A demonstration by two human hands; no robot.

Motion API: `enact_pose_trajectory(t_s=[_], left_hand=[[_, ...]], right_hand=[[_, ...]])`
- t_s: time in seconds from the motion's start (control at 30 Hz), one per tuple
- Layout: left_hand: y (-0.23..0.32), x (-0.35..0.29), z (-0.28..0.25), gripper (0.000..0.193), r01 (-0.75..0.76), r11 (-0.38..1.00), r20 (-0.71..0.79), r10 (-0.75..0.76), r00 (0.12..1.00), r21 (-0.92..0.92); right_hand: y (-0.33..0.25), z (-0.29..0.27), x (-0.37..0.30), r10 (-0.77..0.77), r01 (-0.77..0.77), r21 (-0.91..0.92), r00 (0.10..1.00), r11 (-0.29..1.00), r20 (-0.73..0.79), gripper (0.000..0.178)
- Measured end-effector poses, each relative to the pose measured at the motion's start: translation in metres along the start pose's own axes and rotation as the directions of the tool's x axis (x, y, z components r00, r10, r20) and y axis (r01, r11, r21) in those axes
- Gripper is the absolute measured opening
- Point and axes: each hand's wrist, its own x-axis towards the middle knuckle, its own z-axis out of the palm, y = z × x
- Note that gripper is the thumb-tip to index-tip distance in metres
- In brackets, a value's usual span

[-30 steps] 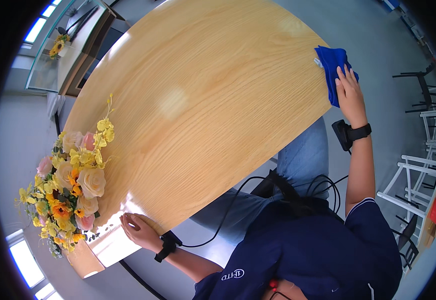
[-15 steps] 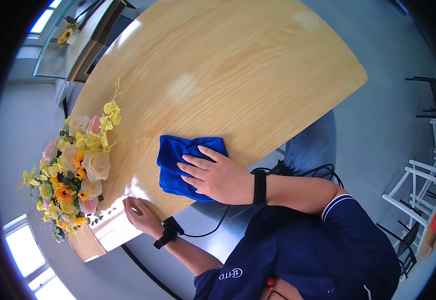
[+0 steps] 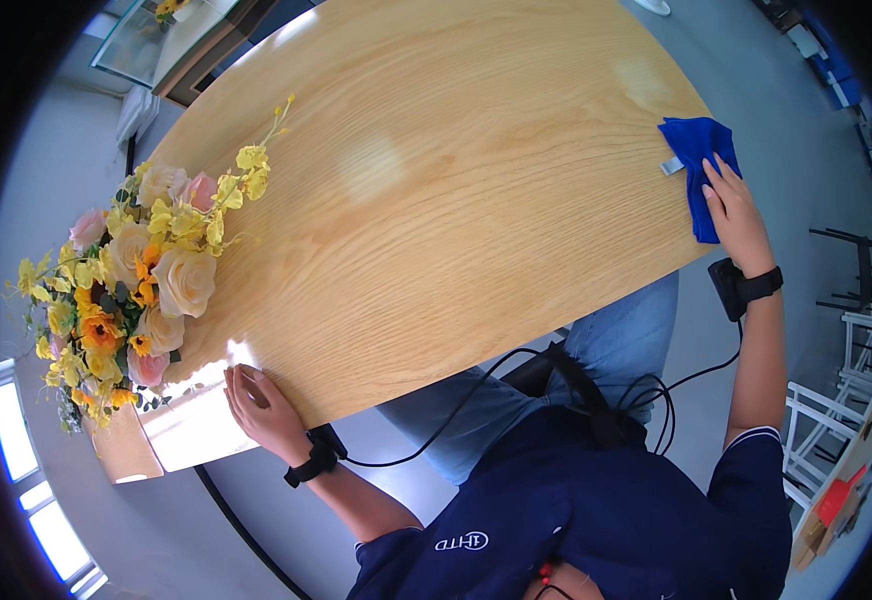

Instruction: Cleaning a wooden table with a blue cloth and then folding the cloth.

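Note:
At the right end of the wooden table (image 3: 426, 220), my right hand (image 3: 739, 222) lies on a blue cloth (image 3: 701, 150). Its fingers are stretched out over the fabric, pressing it from above. The cloth is bunched along the table's edge, and a small white tag sticks out on its left side. At the near left edge of the table rests my left hand (image 3: 264, 408), fingers loosely bent, thumb apart, nothing in it. Each wrist wears a black band with a small black box and a cable.
An artificial flower arrangement (image 3: 131, 290) in yellow, cream, pink and orange stands on the table's left end. White chair frames (image 3: 821, 430) are on the right. A glass-topped cabinet (image 3: 206, 50) is at the far left. Black cables (image 3: 656, 400) loop by my lap.
My right hand has slid the blue cloth from the near middle of the table to its right end. My left hand has stayed at the near left edge.

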Motion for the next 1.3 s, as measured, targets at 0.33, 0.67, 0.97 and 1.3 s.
enact_pose_trajectory(t_s=[0.33,0.67,0.97,1.3], left_hand=[[0.008,-0.003,-0.002,0.038,0.052,0.998,-0.007,-0.052,0.999,0.024],[0.007,-0.002,-0.001,0.033,0.048,0.998,-0.037,-0.049,0.998,-0.028],[0.0,-0.004,-0.003,0.029,0.08,0.992,-0.032,-0.084,0.996,-0.097],[0.109,-0.052,-0.03,0.027,-0.388,0.825,0.006,0.429,0.904,-0.41]], right_hand=[[-0.095,-0.012,0.003,-0.272,0.275,-0.128,0.961,0.953,0.046,0.038],[-0.259,0.006,-0.065,-0.663,0.647,0.256,0.748,0.718,-0.027,0.041],[-0.174,0.002,-0.049,-0.419,0.491,0.504,0.871,0.711,-0.257,0.043],[-0.091,0.02,-0.033,-0.103,0.279,0.432,0.917,0.858,-0.386,0.032]])
